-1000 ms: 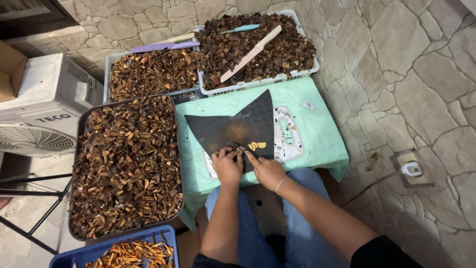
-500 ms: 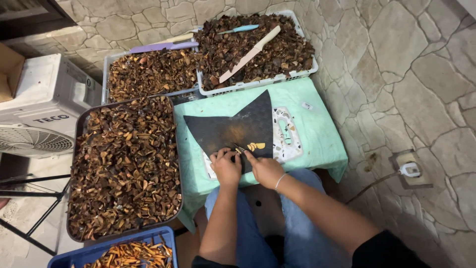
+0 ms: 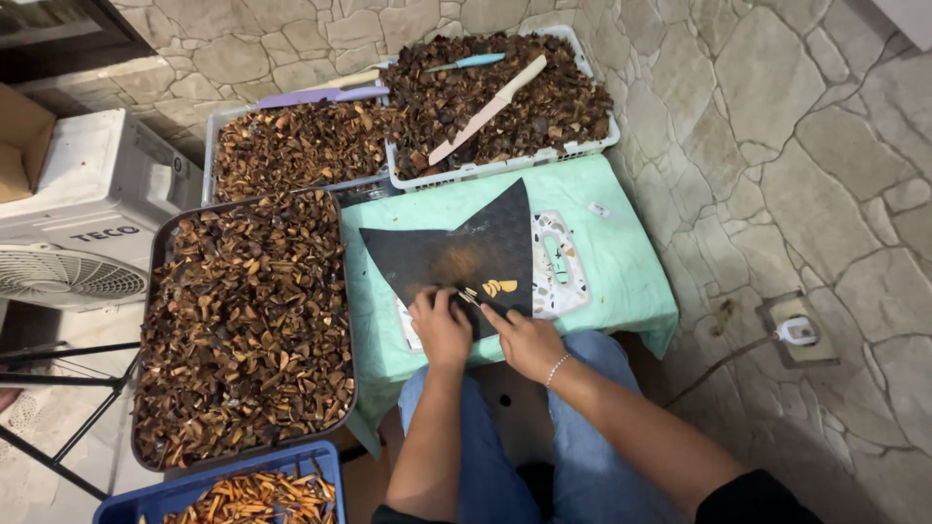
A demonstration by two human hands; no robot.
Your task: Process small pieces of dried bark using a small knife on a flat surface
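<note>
While seated close, with blue-jeaned knees (image 3: 582, 437) lowest in view, works both hands at the near edge of a dark mat (image 3: 466, 247). Curls the left hand (image 3: 442, 325) shut, knuckles up, over a small brown piece (image 3: 464, 296) pressed down on the mat. Closes the right hand (image 3: 524, 340), bracelet (image 3: 555, 369) at the wrist, just beside it, around something thin whose pale tip touches that piece; cannot tell what kind of tool. Looks light, dry and stiff, that piece, probably brittle at the edges and small enough to skid on the mat: best pinned flat by the fingertips at one end, away from the tip. Lie just beyond the fingers, a few orange slices (image 3: 500, 287), thin and easily broken by the look of them.

Spreads under the mat a green cloth (image 3: 621, 281) over a low table. Shows to the near left a blue crate (image 3: 126, 500) of orange strips (image 3: 252, 500), then a large dark tray (image 3: 153, 291) heaped with brown dried husks. Stands left of the tray a white fan unit (image 3: 87, 213).

Farther off, touching the table's far edge, sit two white baskets (image 3: 505, 165) filled with the same brown husks. Rests across the right one a cream knife (image 3: 488, 110), with a teal-handled tool (image 3: 471, 61) behind it and a purple tool (image 3: 320, 95) on the left one.
</note>
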